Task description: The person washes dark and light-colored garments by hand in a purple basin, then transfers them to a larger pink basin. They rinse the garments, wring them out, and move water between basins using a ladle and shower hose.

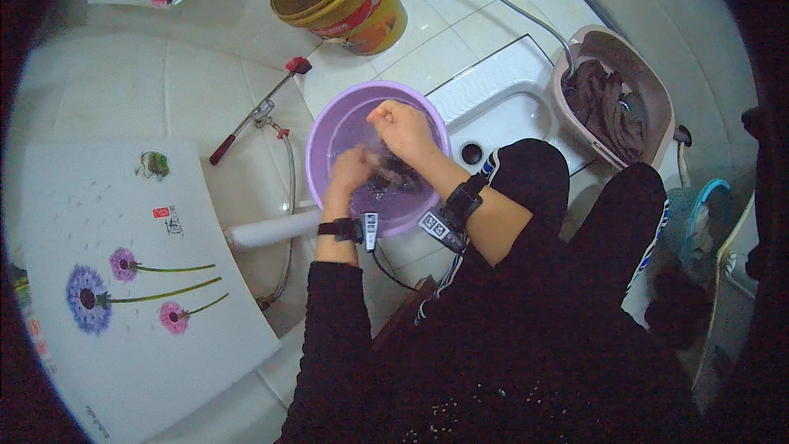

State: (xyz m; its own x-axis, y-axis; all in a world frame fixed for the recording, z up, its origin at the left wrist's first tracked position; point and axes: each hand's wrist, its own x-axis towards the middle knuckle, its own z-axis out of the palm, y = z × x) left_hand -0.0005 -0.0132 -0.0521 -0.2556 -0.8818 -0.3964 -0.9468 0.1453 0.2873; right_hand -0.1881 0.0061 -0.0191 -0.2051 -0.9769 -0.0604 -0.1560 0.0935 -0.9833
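A purple basin (319, 136) of water stands on the tiled floor in front of me. Over its far side is my right hand (401, 130), its fingers curled closed; whatever they may hold is hidden. Lower and to the left, my left hand (353, 167) is at the water, fingers bent inward and slightly blurred, so its grip is hard to see. Beside it, in the middle of the basin, lies a dark wet piece (399, 174), perhaps cloth, partly under the surface. Both wrists wear black straps with white printed tags.
A yellow bucket (382, 21) stands beyond the basin. To the right are a white squat toilet (509, 111) and a pinkish tub (662, 115) holding dark brown cloth (604, 107). A red-ended brush (255, 115), a hose (292, 189) and a flower-printed white cover (148, 222) are left.
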